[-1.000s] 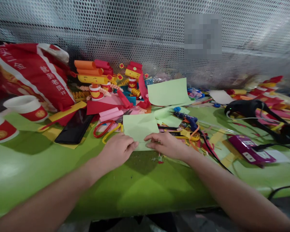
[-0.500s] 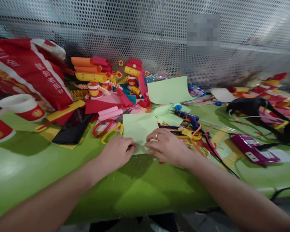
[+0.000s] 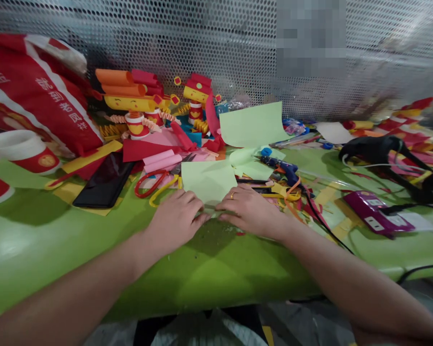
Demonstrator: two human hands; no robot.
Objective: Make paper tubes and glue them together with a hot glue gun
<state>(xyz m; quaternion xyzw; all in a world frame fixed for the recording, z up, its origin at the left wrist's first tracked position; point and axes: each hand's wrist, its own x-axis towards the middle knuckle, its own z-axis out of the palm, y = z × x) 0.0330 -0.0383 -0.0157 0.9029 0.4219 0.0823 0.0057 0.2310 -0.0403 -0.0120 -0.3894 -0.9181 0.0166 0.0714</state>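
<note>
A light green sheet of paper [image 3: 208, 179] lies on the green table, its near edge between my two hands. My left hand [image 3: 178, 216] is closed on the left part of that edge, thumb and fingers pressed together. On the right part, my right hand [image 3: 254, 211], with a ring on one finger, pinches the edge the same way. The near strip of the paper looks turned up under the fingertips, which partly hide it. Left of the sheet lie scissors with red handles [image 3: 147, 185] and a yellow-handled pair [image 3: 162, 192].
Paper-cup figures [image 3: 135, 125] and a red bag [image 3: 54, 101] stand at the back left, near a black phone [image 3: 104, 181] and a paper cup [image 3: 25, 151]. Another green sheet [image 3: 252, 125] stands behind. On the right are a blue glue gun [image 3: 279, 168] and a purple power strip [image 3: 373, 214].
My fingertips have closed in along the paper's near edge, the left ones moving right, and that edge now looks turned up. The view has shifted slightly.
</note>
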